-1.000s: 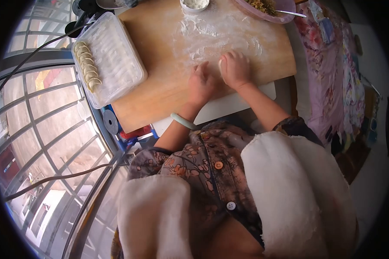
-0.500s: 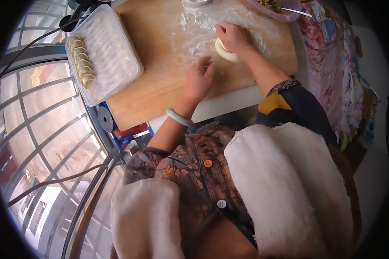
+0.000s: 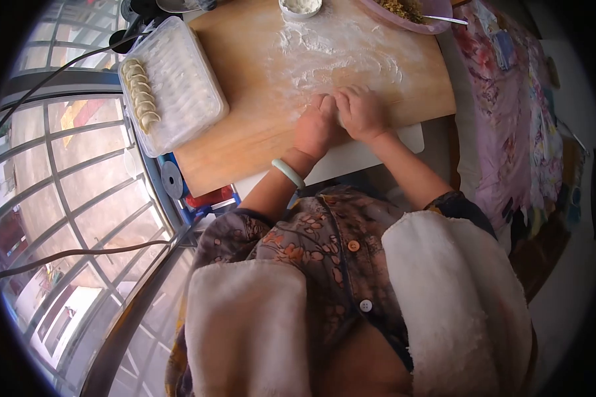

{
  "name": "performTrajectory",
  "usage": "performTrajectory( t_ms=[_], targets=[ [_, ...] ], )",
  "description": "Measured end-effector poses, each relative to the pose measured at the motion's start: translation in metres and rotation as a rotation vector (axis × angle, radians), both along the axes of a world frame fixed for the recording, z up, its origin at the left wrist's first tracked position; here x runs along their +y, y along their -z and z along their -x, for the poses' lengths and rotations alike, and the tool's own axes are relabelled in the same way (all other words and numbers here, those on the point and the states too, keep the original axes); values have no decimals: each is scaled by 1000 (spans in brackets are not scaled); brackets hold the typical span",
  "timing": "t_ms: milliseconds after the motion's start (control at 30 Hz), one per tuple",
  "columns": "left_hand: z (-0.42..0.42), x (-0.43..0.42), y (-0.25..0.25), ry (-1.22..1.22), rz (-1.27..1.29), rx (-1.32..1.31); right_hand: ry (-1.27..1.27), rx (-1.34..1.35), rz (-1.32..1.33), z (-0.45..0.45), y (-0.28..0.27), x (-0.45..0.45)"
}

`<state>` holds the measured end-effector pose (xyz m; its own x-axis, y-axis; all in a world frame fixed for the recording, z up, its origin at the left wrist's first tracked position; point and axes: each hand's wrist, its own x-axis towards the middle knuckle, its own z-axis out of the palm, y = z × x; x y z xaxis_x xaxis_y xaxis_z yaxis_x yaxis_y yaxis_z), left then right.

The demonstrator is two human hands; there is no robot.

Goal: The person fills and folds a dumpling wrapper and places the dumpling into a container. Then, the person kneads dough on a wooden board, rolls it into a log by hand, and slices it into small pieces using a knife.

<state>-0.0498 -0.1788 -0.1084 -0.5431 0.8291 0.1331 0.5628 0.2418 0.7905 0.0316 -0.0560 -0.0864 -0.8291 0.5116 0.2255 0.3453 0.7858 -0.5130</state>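
My left hand [image 3: 315, 126], with a pale green bangle [image 3: 288, 173] at its wrist, and my right hand [image 3: 361, 112] meet over the near part of the wooden board [image 3: 251, 86]. Both have curled fingers closed on a piece of dough. Only a pale sliver of the dough [image 3: 340, 118] shows between them; the hands cover the rest. White flour [image 3: 341, 56] is smeared over the board just beyond my fingers.
At the left a clear plastic tray [image 3: 212, 99] holds a row of dumplings [image 3: 141, 96]. A small bowl of flour [image 3: 300, 6] stands at the far edge. Right of it is a pink bowl [image 3: 437, 26] of filling with a utensil. Floral cloth [image 3: 496, 126] hangs at the right.
My left hand, earlier apart with loose fingers, has joined my right hand at the dough. My right hand has come nearer to me with the dough ring, which is now mostly covered.
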Motion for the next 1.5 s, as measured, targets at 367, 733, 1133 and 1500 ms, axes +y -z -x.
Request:
performTrajectory(
  t_ms=[367, 733, 1133, 1500],
  targets=[
    [53, 5, 1, 149, 56, 198, -33, -161, -143, 50, 34, 25],
    [82, 68, -6, 73, 358, 16, 109, -147, 127, 95, 23, 73],
    [3, -10, -8, 173, -146, 311, -42, 59, 79, 23, -5, 16],
    [45, 1, 12, 126, 100, 219, 1, -54, -110, 44, 24, 4]
  ],
)
